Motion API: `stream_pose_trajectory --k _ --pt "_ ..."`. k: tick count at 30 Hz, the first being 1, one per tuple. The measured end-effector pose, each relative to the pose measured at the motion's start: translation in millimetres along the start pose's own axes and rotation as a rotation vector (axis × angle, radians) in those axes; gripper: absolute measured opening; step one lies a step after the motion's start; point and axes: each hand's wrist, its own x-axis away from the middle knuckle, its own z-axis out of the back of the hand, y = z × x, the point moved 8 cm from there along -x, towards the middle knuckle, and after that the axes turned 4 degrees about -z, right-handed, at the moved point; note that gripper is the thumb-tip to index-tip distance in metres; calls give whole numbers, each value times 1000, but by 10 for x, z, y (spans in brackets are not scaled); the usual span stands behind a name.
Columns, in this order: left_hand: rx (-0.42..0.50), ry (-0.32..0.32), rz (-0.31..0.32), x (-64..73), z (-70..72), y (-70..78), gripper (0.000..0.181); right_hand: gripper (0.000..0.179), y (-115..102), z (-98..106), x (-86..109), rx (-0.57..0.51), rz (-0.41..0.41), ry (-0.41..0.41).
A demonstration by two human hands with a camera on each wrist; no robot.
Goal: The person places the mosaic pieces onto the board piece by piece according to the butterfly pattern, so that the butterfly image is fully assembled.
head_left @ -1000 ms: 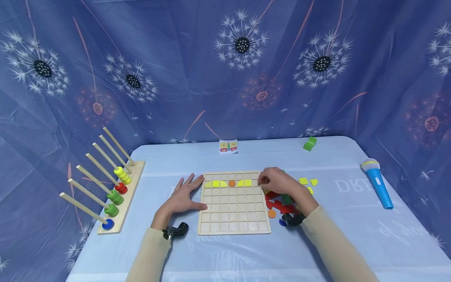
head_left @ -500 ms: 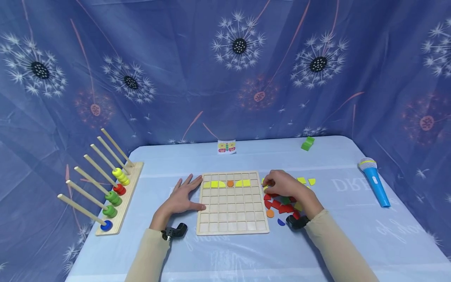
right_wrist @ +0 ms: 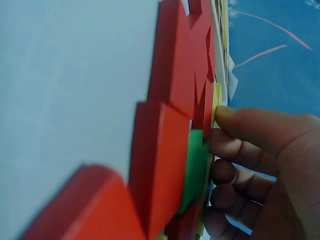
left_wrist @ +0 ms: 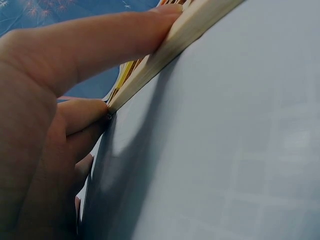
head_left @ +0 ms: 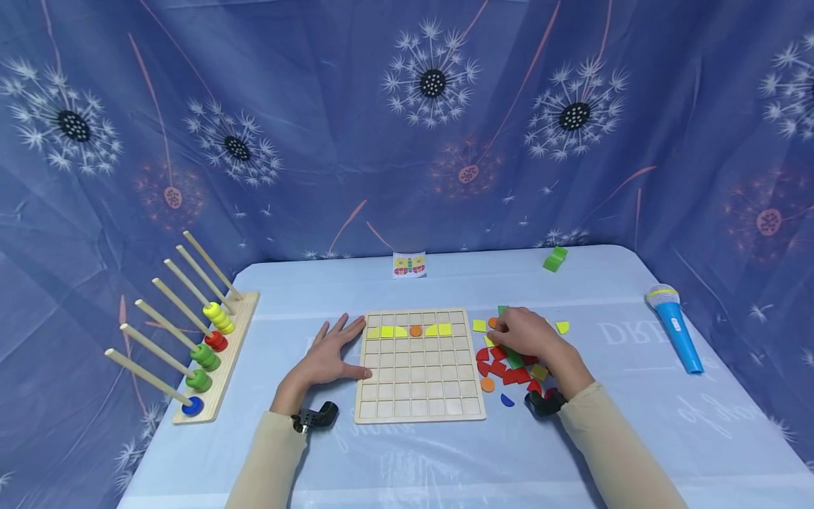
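A wooden grid board (head_left: pixel 420 392) lies flat on the table. Its second row from the back holds yellow pieces around an orange disc (head_left: pixel 416 331). My left hand (head_left: pixel 326 358) is spread at the board's left side. In the left wrist view the thumb (left_wrist: pixel 125 35) rests on the board's edge. Right of the board, my right hand (head_left: pixel 524 334) is over a loose pile of flat coloured pieces. Thumb and curled index finger pinch a small yellow piece (right_wrist: pixel 217 92) there; its exact shape is partly hidden. Red pieces (right_wrist: pixel 162 150) and a green piece (right_wrist: pixel 193 160) lie beside the fingers.
A bead abacus (head_left: pixel 216 367) with upright pegs stands at left. A small butterfly picture card (head_left: pixel 410 265) lies at the back. Green blocks (head_left: pixel 555 259) are back right, and a blue toy microphone (head_left: pixel 679 332) lies at far right. A blue half-disc (head_left: pixel 506 400) is near the board's corner.
My right hand has moved right, away from the board's edge and over the pile, and the small yellow piece at its fingertips has shifted right with it. My left hand stays put.
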Motion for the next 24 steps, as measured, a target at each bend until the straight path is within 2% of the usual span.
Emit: stream_pose_trajectory --k 4,9,14,20,24 --pt "-2 -3 -1 -5 -7 -4 113 35 -15 -4 20 0 4 -1" --pt "2 -2 -3 3 -9 -18 113 15 -100 -3 30 -11 58 -8" --pt "0 -4 -1 5 -5 -17 113 27 -216 -9 39 -28 122 -23" --pt "-3 -6 9 -2 -1 -12 112 22 -285 -10 40 -6 127 -9" --pt "0 -5 12 -8 0 -5 112 25 -294 -8 20 3 125 13"
